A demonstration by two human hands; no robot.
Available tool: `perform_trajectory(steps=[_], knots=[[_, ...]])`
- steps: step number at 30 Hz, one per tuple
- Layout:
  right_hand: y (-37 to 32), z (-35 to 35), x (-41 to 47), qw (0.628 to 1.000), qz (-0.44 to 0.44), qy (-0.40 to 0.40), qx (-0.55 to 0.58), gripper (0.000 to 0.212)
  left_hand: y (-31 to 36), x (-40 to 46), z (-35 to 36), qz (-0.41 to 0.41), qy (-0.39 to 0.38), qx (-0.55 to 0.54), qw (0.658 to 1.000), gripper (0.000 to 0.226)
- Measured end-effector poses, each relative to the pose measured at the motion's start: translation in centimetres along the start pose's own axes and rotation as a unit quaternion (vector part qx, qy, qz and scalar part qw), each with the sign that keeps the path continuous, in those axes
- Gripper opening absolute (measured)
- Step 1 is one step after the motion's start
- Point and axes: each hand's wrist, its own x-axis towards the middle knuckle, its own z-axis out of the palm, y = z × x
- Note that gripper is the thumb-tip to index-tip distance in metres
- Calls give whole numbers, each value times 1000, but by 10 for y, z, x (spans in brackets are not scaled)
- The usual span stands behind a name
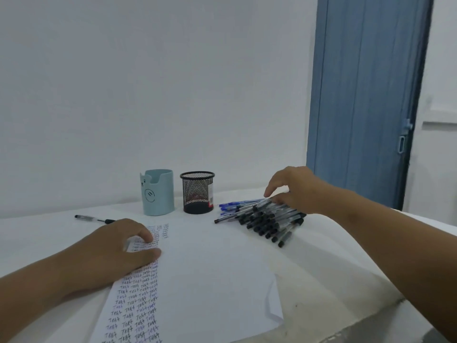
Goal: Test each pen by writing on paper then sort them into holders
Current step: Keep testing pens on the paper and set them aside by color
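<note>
Your left hand (118,246) lies palm down on the left part of the paper (210,280), fingers loosely bent and holding nothing, while your right hand (294,189) reaches to the pile of pens (262,216) on the right of the table (346,268), its fingertips bent down onto the pens; if they pinch one, I cannot tell. There are two holders behind the paper, a light blue cup (157,191) and a black mesh cup (197,193) just beside it, one single pen (95,219) left of your left hand, and the pile has too many pens to count.

open paper (210,263) between hands, holders (197,193) behind, pen pile (265,219) right
</note>
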Motion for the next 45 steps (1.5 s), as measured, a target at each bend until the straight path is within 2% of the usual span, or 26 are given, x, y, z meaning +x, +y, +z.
perform_trajectory(steps=[5, 13, 16, 21, 24, 26, 30, 35, 38, 41, 43, 45], knots=[[-7, 8, 7, 999, -1, -40, -8, 12, -6, 1, 0, 1, 1, -18, 1000, 33], [-19, 6, 12, 999, -17, -32, 35, 24, -6, 2, 1, 9, 5, -26, 1000, 28], [-41, 8, 15, 997, -54, -29, 46, 18, -7, 2, 0, 10, 22, -54, 998, 24], [-94, 28, 32, 986, -145, -25, 79, 15, -17, 7, -5, 14, 101, -109, 989, 14], [-129, 45, 48, 977, -172, -72, 102, 16, -29, 12, -10, 7, 128, -71, 989, 7], [-150, 56, 60, 971, -193, -101, 95, 16, -41, 16, -14, 1, 135, -60, 989, 10], [-174, 82, 78, 964, -221, -128, 77, 15, -60, 21, -19, -34, 130, -27, 991, 20], [-170, 122, 77, 959, -242, -51, 135, 11, -72, 31, -19, -48, 118, -4, 992, 30], [-165, 128, 79, 952, -253, -50, 165, 9, -76, 43, -18, -65, 109, 12, 992, 37], [-164, 130, 79, 948, -256, -47, 184, 10, -77, 58, -21, -98, 89, 63, 989, 30], [-163, 130, 79, 947, -254, -47, 190, 10, -78, 66, -25, -137, 57, 52, 988, 29], [-163, 129, 80, 947, -254, -44, 191, 9, -79, 71, -24, -163, 34, 14, 986, 43]])
